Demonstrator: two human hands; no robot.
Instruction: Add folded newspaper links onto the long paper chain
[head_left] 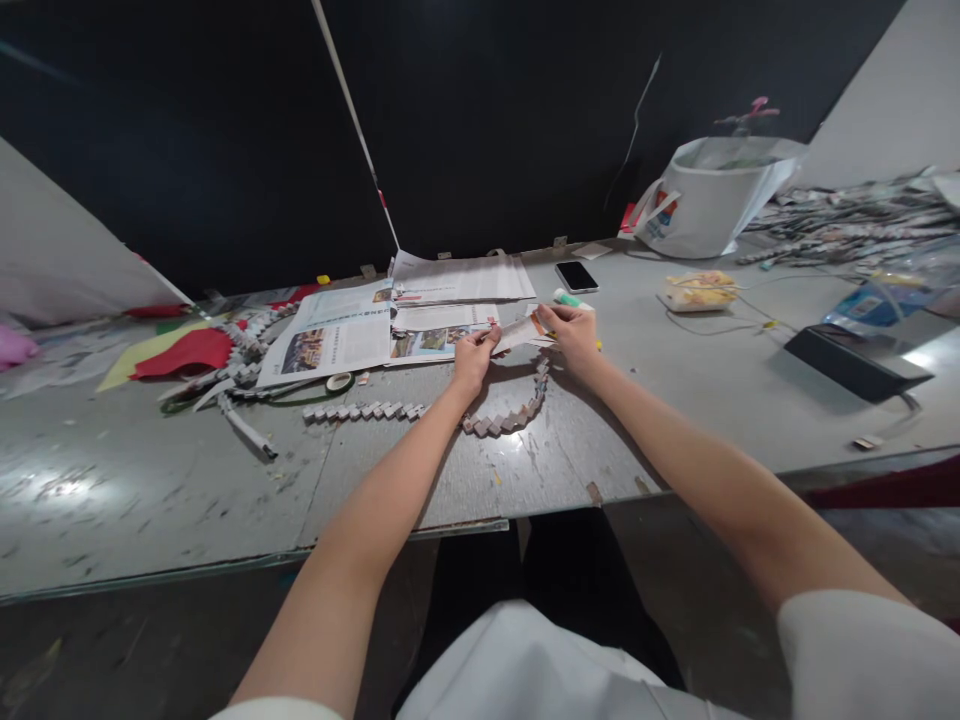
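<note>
A white shirt [517, 670] lies nearest the camera, with dark trousers [480, 590] below the front edge of the bench [675, 400]. Both forearms extend over the bench. The left hand [474, 362] is closed, thumb and fingers pinched on the near end of a paper strip [517, 334]. The right hand [571, 338] is likewise closed, thumb and forefinger gripping the strip's other end. The strip is held between the two hands, in front of the newspaper sheets [330, 325]. A folded paper chain [491, 426] lies on the bench below the hands and curves up toward the right hand; the left forearm crosses over it and hides part of its length. A green-and-white tube [568, 298] is partly covered by the right hand, and a phone [577, 277] lies just behind it. Left of the newspaper are a tape roll [340, 382], a heap of folded paper chains [246, 345], red paper [196, 353] and yellow paper [142, 360]. To the right, a thin cable [750, 325] runs beside a soft packet [701, 291]; beyond stand a white bag [701, 205] and a black block-shaped object [851, 360].
</note>
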